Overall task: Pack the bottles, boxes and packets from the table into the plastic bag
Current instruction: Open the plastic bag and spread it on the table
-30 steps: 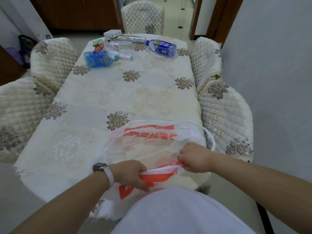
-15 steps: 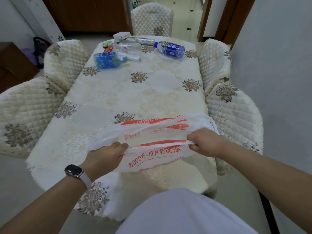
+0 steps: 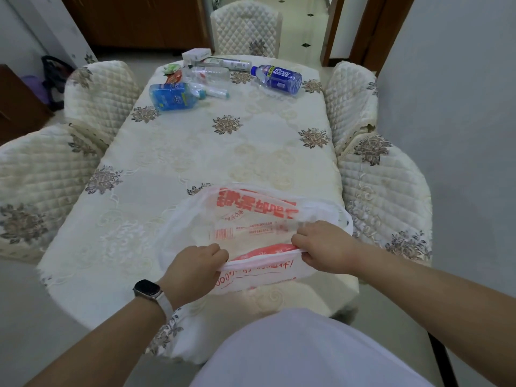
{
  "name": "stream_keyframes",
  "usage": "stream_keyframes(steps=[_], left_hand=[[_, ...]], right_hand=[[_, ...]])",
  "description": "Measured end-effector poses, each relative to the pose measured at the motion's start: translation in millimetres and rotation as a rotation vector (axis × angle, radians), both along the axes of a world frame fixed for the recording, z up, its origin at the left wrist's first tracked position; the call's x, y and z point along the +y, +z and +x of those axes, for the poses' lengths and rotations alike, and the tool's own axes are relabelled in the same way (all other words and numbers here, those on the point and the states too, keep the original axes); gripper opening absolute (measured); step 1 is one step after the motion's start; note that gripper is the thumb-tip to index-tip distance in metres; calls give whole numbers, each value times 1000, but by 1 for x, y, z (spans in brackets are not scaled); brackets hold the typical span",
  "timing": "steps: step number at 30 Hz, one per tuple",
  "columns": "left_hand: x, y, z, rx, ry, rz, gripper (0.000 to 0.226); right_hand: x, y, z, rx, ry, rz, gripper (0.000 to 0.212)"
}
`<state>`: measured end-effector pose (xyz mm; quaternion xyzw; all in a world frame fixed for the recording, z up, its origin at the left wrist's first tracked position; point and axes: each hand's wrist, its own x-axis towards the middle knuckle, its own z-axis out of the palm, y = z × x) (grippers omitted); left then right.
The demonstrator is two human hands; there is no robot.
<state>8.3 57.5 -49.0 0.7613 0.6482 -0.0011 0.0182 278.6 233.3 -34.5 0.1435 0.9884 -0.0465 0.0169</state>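
A white plastic bag (image 3: pixel 251 219) with red print lies on the near end of the table (image 3: pixel 195 163). My left hand (image 3: pixel 195 263) and my right hand (image 3: pixel 321 247) both pinch its near rim, stretching it between them, and the mouth gapes away from me. At the far end lie a blue bottle (image 3: pixel 174 96) on its side, a blue-labelled water bottle (image 3: pixel 279 78), a clear bottle (image 3: pixel 209 74), a white box (image 3: pixel 196 55), a long tube (image 3: pixel 226 63) and small red and green packets (image 3: pixel 173 74).
Quilted chairs stand around the table: two on the left (image 3: pixel 42 177), two on the right (image 3: pixel 385 196) and one at the far end (image 3: pixel 245 26). A wall (image 3: pixel 460 107) runs close along the right. A dark bag (image 3: pixel 53 79) sits on the floor at far left.
The bag's mouth has spread wider and its far side has lifted, showing the inside. My hands have drawn a little closer together along the near rim.
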Motion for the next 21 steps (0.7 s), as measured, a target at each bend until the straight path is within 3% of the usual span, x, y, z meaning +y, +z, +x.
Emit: stream_keyframes(steps=[3, 9, 14, 21], left_hand=[[-3, -1, -1, -86, -63, -29, 9], [-17, -13, -10, -164, -187, -83, 33], [-11, -8, -14, -222, -203, 72, 54], [13, 16, 4, -261, -254, 35, 55]], right_hand=[[-10, 2, 1, -31, -26, -20, 10], [-38, 5, 2, -346, -121, -50, 37], [-62, 4, 3, -215, -241, -27, 50], [-85, 14, 14, -9, -436, 32, 54]])
